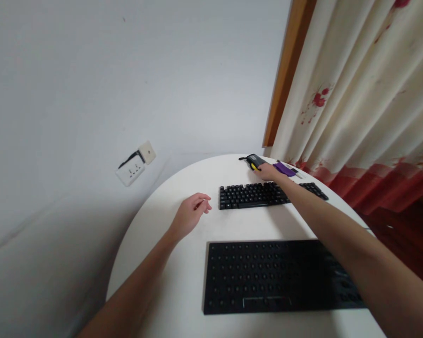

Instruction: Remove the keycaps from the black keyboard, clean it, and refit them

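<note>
My right hand [268,172] reaches across the far black keyboard [254,195] to a small yellow and black tool [253,162] at the table's back edge; its fingers close around the yellow part. My left hand [192,213] hovers over the white round table [176,281], left of the far keyboard, fingers loosely curled and holding nothing. A black keyboard base with bare switch posts and no keycaps [278,276] lies near me under my right forearm.
A purple flat object [285,168] and a small thin tool lie right of my right hand. A cream and red curtain [366,117] hangs at the right. A white wall socket [131,171] is on the wall at the left.
</note>
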`<state>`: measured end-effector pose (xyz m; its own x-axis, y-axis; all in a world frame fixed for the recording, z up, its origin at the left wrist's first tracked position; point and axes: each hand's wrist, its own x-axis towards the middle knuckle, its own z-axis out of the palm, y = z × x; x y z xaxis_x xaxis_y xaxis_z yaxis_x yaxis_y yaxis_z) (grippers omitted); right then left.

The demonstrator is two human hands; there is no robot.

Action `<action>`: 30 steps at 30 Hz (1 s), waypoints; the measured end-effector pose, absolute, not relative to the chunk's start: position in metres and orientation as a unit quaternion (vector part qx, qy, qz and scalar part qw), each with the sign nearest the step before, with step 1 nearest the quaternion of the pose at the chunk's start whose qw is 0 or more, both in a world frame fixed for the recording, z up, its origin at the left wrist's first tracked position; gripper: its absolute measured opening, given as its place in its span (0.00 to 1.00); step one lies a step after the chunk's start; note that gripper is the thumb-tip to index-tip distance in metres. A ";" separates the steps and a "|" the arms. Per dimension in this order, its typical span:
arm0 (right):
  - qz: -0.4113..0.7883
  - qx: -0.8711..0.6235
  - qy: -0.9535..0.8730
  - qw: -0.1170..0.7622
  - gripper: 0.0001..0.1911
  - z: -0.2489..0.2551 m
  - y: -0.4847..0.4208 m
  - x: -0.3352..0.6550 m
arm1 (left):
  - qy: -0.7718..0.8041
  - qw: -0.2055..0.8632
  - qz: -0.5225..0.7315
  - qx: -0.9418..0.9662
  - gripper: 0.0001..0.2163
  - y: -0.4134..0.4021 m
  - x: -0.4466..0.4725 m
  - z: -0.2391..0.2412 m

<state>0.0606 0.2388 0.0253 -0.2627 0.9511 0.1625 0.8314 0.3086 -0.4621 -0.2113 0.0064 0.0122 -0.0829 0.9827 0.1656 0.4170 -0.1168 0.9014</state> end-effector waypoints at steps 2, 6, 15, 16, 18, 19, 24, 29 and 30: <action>0.141 -0.541 -0.801 0.215 0.11 0.035 0.226 0.066 | 0.580 0.319 0.417 0.623 0.12 0.005 -0.213 0.013; 0.115 -0.483 -0.828 0.261 0.17 0.052 0.167 0.104 | 0.543 0.316 0.319 0.709 0.13 -0.008 -0.210 0.027; 0.042 -0.559 -0.775 0.293 0.22 0.002 -0.017 0.274 | 0.405 0.275 0.144 0.860 0.24 -0.061 -0.166 0.056; 0.029 -0.577 -0.759 0.300 0.22 -0.007 -0.031 0.288 | 0.398 0.276 0.122 0.866 0.27 -0.064 -0.162 0.055; 0.013 -0.600 -0.740 0.305 0.24 -0.023 -0.054 0.307 | 0.394 0.268 0.100 0.873 0.30 -0.066 -0.157 0.051; 0.006 -0.610 -0.732 0.305 0.25 -0.029 -0.064 0.313 | 0.397 0.258 0.098 0.875 0.30 -0.066 -0.154 0.050; 0.017 -0.631 -0.725 0.276 0.35 -0.050 -0.106 0.315 | 0.441 0.183 0.102 0.873 0.25 -0.068 -0.150 0.055; 0.043 -0.628 -0.728 0.273 0.43 -0.062 -0.121 0.304 | 0.499 0.150 0.107 0.847 0.35 -0.101 -0.174 0.044; 0.046 -0.626 -0.728 0.275 0.43 -0.064 -0.120 0.302 | 0.507 0.141 0.106 0.843 0.39 -0.110 -0.181 0.038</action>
<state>0.3024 -0.1204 -0.0636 -0.0649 0.9370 0.3433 0.8869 0.2119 -0.4106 -0.1807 -0.1098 0.0382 0.4628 0.8858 0.0349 0.8261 -0.4452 0.3454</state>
